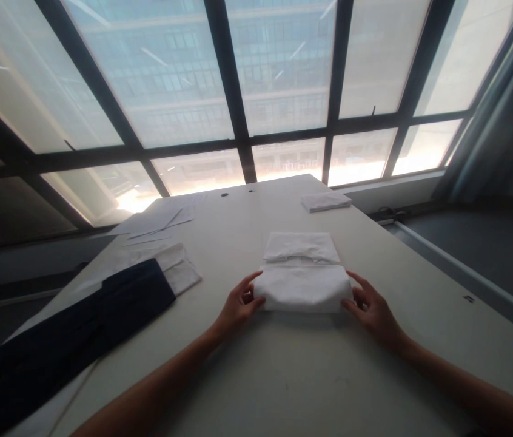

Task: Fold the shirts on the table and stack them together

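Observation:
A white folded cloth, perhaps a garment, lies on the white table in front of me. Its near part is folded over and stands thicker than the flat far part. My left hand grips the left end of the near fold, thumb at the front and fingers behind. At the right end, my right hand holds the same fold in a matching pinch. Some fingertips are hidden behind the cloth.
Dark navy cloth lies along the table's left side, over a pale folded cloth. Paper sheets are at the far left. Another folded white cloth rests near the far right edge. Windows stand beyond; a curtain hangs right.

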The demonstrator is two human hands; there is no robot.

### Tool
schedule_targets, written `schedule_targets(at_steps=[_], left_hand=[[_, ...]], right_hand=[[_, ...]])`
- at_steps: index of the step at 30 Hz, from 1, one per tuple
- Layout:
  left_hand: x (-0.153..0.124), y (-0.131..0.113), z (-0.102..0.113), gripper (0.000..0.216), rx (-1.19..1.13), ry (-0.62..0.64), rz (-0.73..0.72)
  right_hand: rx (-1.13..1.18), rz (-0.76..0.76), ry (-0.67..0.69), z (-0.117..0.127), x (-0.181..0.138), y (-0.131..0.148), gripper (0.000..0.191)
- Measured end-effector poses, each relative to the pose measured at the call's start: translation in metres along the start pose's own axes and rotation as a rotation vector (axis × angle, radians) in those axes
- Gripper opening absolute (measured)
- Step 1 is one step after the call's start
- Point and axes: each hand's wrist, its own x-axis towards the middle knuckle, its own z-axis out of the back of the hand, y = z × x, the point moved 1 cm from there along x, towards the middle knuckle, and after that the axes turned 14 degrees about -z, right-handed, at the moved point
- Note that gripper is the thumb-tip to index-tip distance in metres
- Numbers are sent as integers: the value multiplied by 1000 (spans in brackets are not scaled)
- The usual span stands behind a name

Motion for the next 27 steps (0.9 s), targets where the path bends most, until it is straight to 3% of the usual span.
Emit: schedule_targets(at_steps=[6, 12, 17, 27], left_hand=[[10, -3, -5, 70, 49, -52, 64], [14, -10, -7, 76, 32, 26, 111], [16, -7, -11, 56, 137, -20, 110], [19, -6, -12, 60, 220, 40, 52]], right_hand=[[40, -57, 10, -6, 4, 6, 71], [72, -135, -45, -10, 8, 14, 78], [-20, -108, -117, -14, 11, 12, 71], [-215, -124, -211, -12, 19, 4, 60]])
